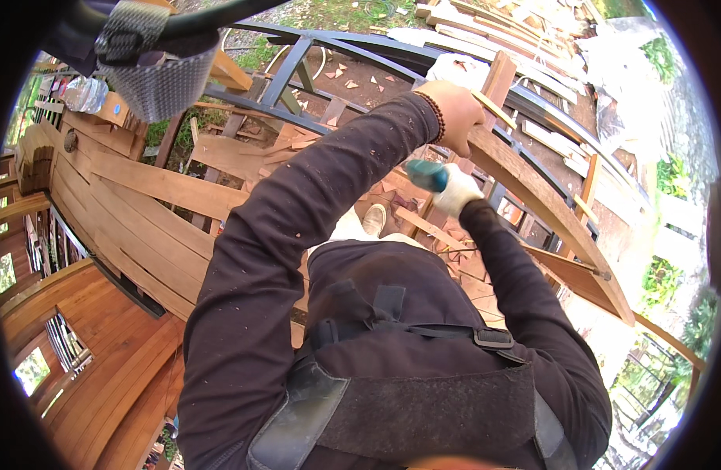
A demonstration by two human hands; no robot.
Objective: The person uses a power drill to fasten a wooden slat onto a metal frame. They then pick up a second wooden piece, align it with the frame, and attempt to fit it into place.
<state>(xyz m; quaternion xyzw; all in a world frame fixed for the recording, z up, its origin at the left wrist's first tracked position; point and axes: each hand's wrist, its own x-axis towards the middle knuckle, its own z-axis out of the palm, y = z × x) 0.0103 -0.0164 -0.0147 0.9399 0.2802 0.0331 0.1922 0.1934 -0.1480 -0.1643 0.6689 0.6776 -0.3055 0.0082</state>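
My left hand (457,116), bare with a beaded bracelet at the wrist, is closed at the upper end of a curved wooden beam (537,188); its fingertips are partly hidden. Beside that hand, a thin pale wooden strip (497,112) lies across the beam's end. Below and to the right, my right hand (459,192) wears a white glove and is wrapped round a teal power tool (427,175) with a rounded body. The tool points left, just under the beam's end, and its working part cannot be made out.
Dark metal frame bars (286,72) run beyond my arms. Wide wooden planks (153,227) curve along the left, above a wooden deck (110,368). Offcuts (474,286) litter the ground around my shoe (374,219). Stacked boards (493,31) lie at the far right.
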